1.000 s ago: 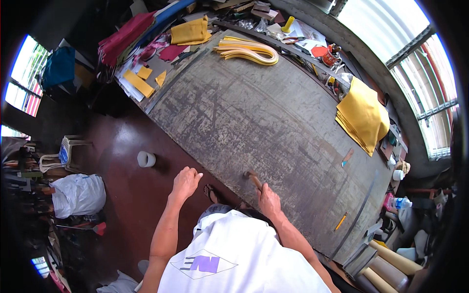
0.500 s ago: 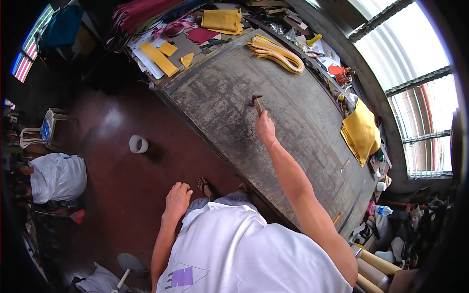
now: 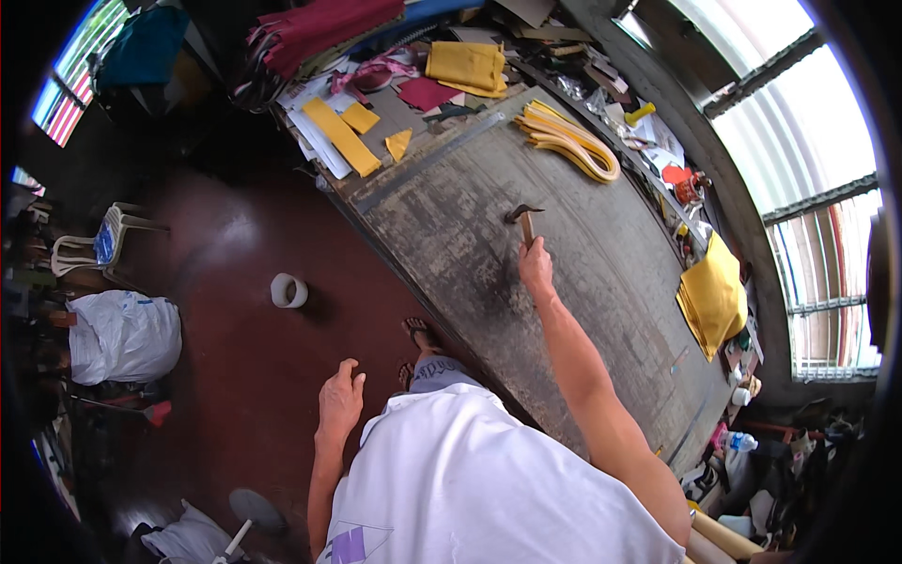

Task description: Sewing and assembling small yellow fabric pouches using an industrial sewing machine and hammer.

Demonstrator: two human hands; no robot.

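My right hand [image 3: 536, 267] is closed round the wooden handle of a hammer [image 3: 527, 226]. The hammer's dark metal head points away from me, over the worn grey tabletop [image 3: 470, 254]. Whether it touches the surface, I cannot tell. Beyond it lies a folded bundle of yellow and cream strips [image 3: 573, 146]. My left hand [image 3: 341, 397] hangs beside me above the dark red floor, with nothing visible in it; the index finger and thumb are apart and the other fingers partly hidden.
Folded yellow sheets [image 3: 714, 296] lie at the table's right edge, and yellow pieces [image 3: 340, 136] with papers at its far left. On the floor stand a white cylindrical container [image 3: 288, 290], a white sack [image 3: 124, 336] and a plastic chair [image 3: 108, 240]. Rolls [image 3: 728, 536] lean at lower right.
The whole view has shifted, so the table sits further right and lower. The hammer's head has turned in my right hand. My left hand's index finger and thumb have spread apart.
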